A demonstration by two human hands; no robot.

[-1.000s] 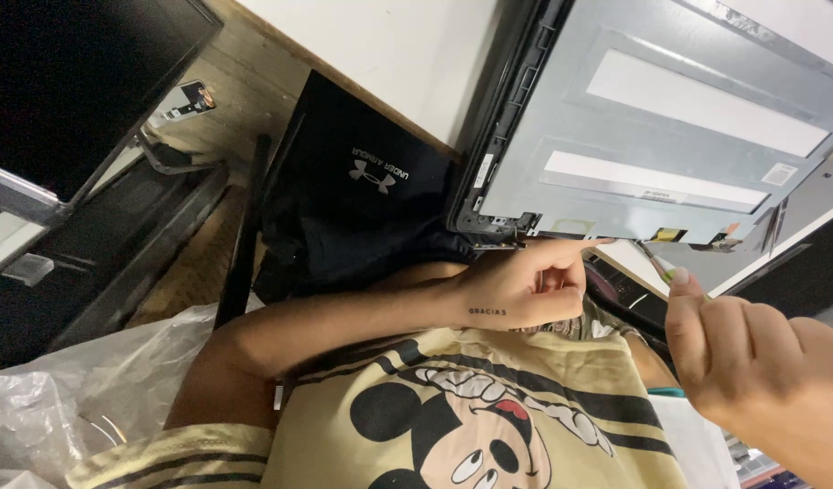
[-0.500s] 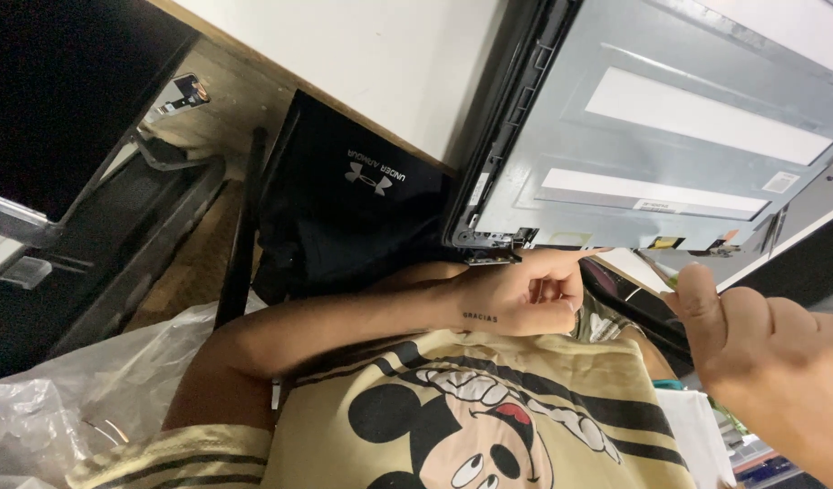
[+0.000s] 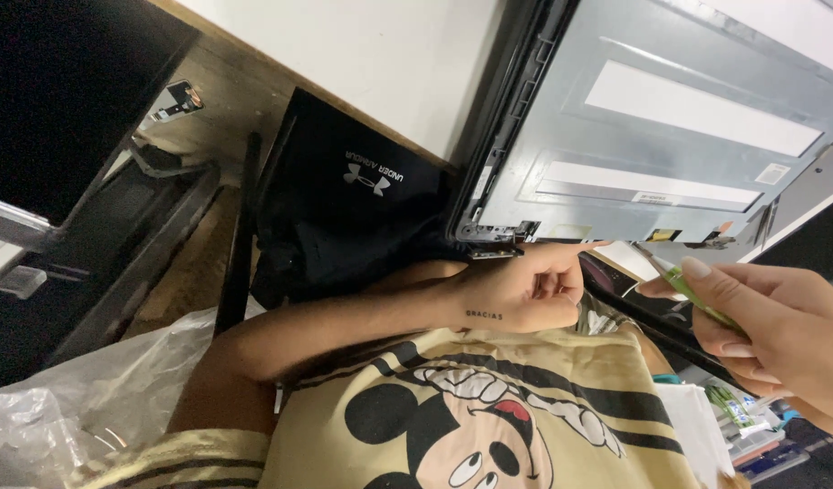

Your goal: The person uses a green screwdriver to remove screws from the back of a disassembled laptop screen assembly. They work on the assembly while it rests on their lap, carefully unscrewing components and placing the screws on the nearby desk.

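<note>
Down at the lower edge of the grey metal back of a flat display panel [image 3: 670,118], the left hand [image 3: 525,290] reached across the person's chest, fingers loosely curled and the index finger stretched out along the panel's bottom edge, its tip just under the frame near a small bracket at the corner [image 3: 498,237]. It gripped nothing that could be seen; it only touched or nearly touched the panel's rim. The right hand [image 3: 779,335] came in from the right side, fingers pinched closed around a slim green-handled tool [image 3: 693,294], whose thin tip pointed up toward the same lower edge of the panel, near the left fingertip but apart from it. The panel leaned tilted above a pale wall surface [image 3: 380,63]. A black bag [image 3: 344,208] sat just left of the panel's corner, behind the left forearm. Crumpled clear plastic [image 3: 63,417] lay at the lower left, and a dark flat screen [image 3: 54,91] filled the upper left corner.
</note>
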